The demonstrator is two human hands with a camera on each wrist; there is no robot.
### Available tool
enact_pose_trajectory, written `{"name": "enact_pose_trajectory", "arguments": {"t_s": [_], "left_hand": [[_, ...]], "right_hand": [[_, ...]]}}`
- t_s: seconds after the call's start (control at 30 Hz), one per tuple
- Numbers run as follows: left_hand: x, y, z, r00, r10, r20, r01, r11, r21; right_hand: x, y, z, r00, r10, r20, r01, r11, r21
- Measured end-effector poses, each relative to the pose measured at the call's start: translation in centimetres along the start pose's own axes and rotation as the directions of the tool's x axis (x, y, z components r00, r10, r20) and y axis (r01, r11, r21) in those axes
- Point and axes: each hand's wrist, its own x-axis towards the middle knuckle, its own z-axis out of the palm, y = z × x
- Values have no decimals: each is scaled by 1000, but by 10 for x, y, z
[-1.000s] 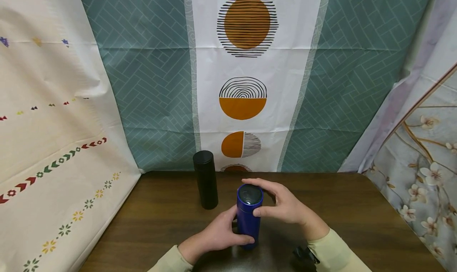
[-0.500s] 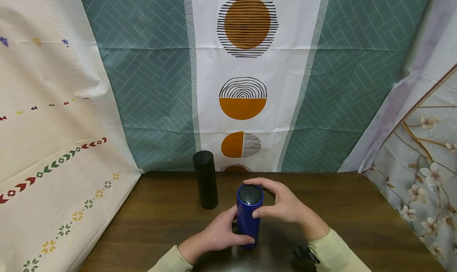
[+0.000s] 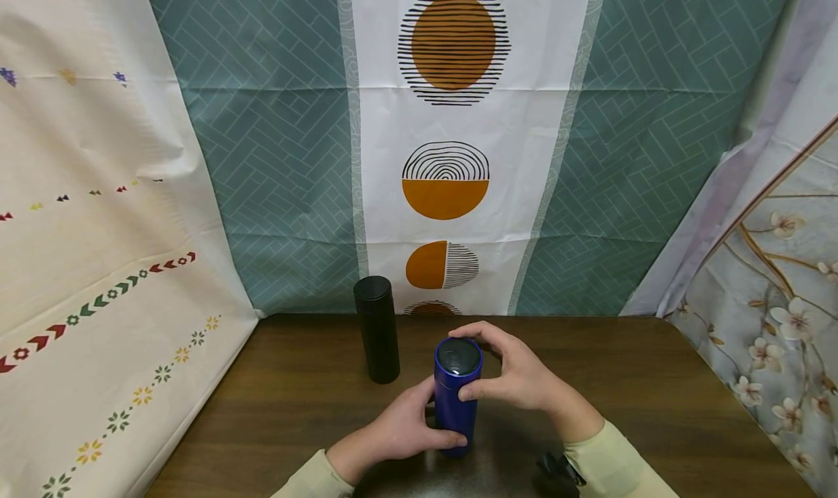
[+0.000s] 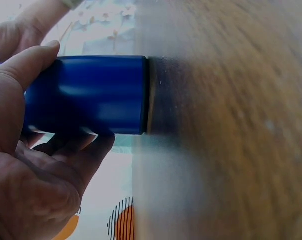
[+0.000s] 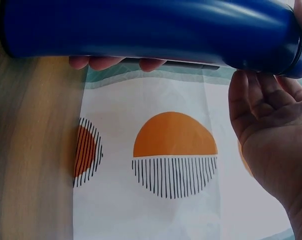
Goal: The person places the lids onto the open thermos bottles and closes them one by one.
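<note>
A blue thermos flask (image 3: 455, 411) with a dark glossy lid top (image 3: 460, 355) stands upright on the dark wooden table. My left hand (image 3: 406, 427) grips its lower body, thumb across the near side and fingers round the back. In the left wrist view, the flask's base (image 4: 146, 95) meets the tabletop. Around the cap at the upper end, my right hand (image 3: 524, 373) has its thumb in front and its forefinger at the back rim. In the right wrist view, the curled fingers (image 5: 261, 92) of that hand lie against the cap, below its black ring.
A black cylindrical bottle (image 3: 378, 331) stands upright behind and left of the flask. The wooden table (image 3: 281, 411) ends at a hanging cloth (image 3: 281, 156) with orange and black circle prints. Light patterned cloths hang at the left and right sides.
My right thumb has slid slightly left across the cap's front, while the forefinger has shifted slightly right along the back rim. The left hand, flask and black bottle stay in place.
</note>
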Motion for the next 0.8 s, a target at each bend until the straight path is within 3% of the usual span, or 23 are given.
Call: {"name": "enact_pose_trajectory", "arguments": {"t_s": [0.47,0.8], "left_hand": [[-1,2,-1,1000,2,-8,-2,1000,-8],[-2,2,0,1000,-11,-9,11,1000,9]], "right_hand": [[2,-5,2,1000,8,-15,-9,999,-51],[0,0,2,994,-67,89,66,998,8]]}}
